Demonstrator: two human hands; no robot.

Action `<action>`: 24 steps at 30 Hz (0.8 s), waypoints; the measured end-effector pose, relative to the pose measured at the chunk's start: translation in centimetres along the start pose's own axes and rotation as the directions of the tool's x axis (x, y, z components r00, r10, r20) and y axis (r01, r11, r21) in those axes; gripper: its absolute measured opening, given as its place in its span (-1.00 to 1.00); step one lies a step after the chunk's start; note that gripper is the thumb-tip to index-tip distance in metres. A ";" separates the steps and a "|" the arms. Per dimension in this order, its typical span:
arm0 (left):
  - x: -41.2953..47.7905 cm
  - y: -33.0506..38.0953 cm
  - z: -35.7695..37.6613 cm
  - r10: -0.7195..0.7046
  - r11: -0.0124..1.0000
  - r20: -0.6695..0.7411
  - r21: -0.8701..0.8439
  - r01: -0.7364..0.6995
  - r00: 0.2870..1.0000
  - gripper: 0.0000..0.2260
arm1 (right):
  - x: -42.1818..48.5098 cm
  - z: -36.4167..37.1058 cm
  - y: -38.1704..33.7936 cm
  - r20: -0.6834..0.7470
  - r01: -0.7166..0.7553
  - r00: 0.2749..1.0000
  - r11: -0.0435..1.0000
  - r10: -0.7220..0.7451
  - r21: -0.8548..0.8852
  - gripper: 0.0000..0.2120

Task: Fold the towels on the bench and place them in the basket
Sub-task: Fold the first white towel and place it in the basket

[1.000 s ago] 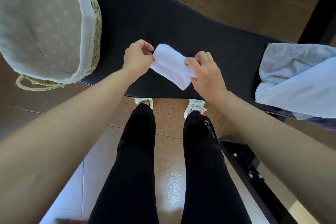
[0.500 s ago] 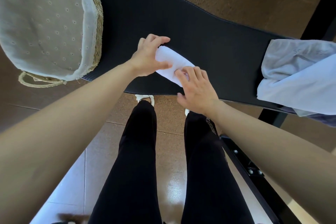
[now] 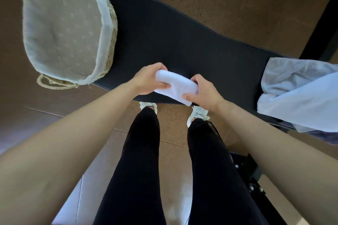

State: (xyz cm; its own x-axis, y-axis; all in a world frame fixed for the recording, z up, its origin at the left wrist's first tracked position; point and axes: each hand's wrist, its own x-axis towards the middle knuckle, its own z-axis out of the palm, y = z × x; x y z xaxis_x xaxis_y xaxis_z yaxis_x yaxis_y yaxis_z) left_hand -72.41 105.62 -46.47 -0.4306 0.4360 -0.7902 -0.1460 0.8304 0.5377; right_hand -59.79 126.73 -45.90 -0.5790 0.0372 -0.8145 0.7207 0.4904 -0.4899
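Observation:
A small white towel (image 3: 178, 85), folded into a compact bundle, is held over the near edge of the black padded bench (image 3: 182, 42). My left hand (image 3: 148, 80) grips its left end and my right hand (image 3: 204, 91) grips its right end. A woven basket (image 3: 109, 29) with a pale dotted fabric liner stands on the bench's left end, with nothing visible inside. A pile of pale blue-grey towels (image 3: 300, 93) lies on the bench's right end, hanging over its front edge.
My legs in black trousers and white shoes (image 3: 198, 115) stand on the brown floor in front of the bench. A black metal frame with bolts (image 3: 254, 179) sits at the lower right. A dark post (image 3: 321, 29) rises at the far right.
Both hands went from pressing the white towel flat on the bench to gripping it by its two ends. The view has tilted, showing more of the basket.

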 end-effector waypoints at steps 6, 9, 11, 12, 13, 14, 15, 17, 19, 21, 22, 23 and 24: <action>-7.9 -1.1 -3.2 -0.070 0.936 -0.217 -0.353 -0.011 0.974 -0.65 | -2.2 0.4 -5.8 0.072 0.086 0.992 0.978 -0.101 0.188 -0.60; -11.1 -1.5 -6.2 -0.113 0.890 -0.286 -0.454 -0.031 0.951 -0.63 | -2.9 0.8 -9.9 0.084 0.133 0.983 0.946 -0.165 0.294 -0.62; -12.4 -1.7 -8.7 -0.144 0.852 -0.340 -0.520 -0.058 0.929 -0.63 | -2.8 1.2 -12.9 0.055 0.152 0.981 0.916 -0.185 0.372 -0.64; -12.7 -2.0 -10.2 -0.156 0.834 -0.364 -0.546 -0.075 0.918 -0.62 | -2.5 1.5 -14.5 0.029 0.163 0.981 0.903 -0.191 0.398 -0.65; -12.7 -2.6 -11.7 -0.169 0.819 -0.384 -0.568 -0.088 0.908 -0.61 | -2.0 1.9 -16.0 0.001 0.174 0.981 0.890 -0.192 0.421 -0.65; -12.7 -3.0 -13.4 -0.174 0.805 -0.396 -0.585 -0.101 0.902 -0.61 | -1.5 2.4 -17.7 -0.029 0.181 0.982 0.878 -0.188 0.443 -0.65; -12.5 -3.7 -15.2 -0.172 0.793 -0.407 -0.598 -0.120 0.897 -0.60 | -1.0 3.1 -19.3 -0.063 0.186 0.982 0.861 -0.178 0.473 -0.65; -11.8 -5.2 -18.7 -0.161 0.772 -0.426 -0.616 -0.155 0.890 -0.57 | 0.2 4.8 -22.7 -0.143 0.203 0.978 0.832 -0.150 0.517 -0.66; -10.8 -6.8 -22.0 -0.177 0.769 -0.428 -0.622 -0.147 0.886 -0.57 | 1.4 6.7 -26.1 -0.206 0.204 0.972 0.829 -0.110 0.521 -0.68; -9.9 -8.4 -24.6 -0.196 0.763 -0.413 -0.634 -0.125 0.889 -0.64 | 2.4 8.3 -29.3 -0.233 0.177 0.971 0.806 -0.050 0.565 -0.64; -9.5 -9.1 -25.5 -0.204 0.742 -0.396 -0.659 -0.122 0.895 -0.68 | 2.8 9.0 -30.6 -0.239 0.166 0.971 0.797 -0.028 0.581 -0.59; -9.2 -9.7 -26.1 -0.215 0.710 -0.371 -0.695 -0.117 0.903 -0.72 | 3.3 9.6 -31.7 -0.249 0.164 0.968 0.799 -0.018 0.579 -0.54; -8.9 -10.1 -26.7 -0.222 0.677 -0.345 -0.728 -0.111 0.912 -0.73 | 3.7 10.1 -32.6 -0.262 0.164 0.965 0.815 -0.016 0.556 -0.49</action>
State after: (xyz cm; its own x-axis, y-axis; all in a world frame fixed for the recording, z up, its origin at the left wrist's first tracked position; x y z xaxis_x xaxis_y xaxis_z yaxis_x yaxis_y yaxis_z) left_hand -90.87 84.09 -37.04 -0.6676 0.0941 -0.7386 -0.6993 0.2611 0.6654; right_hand -81.56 102.05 -36.07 -0.6700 0.2564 -0.6967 0.7040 -0.0784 -0.7059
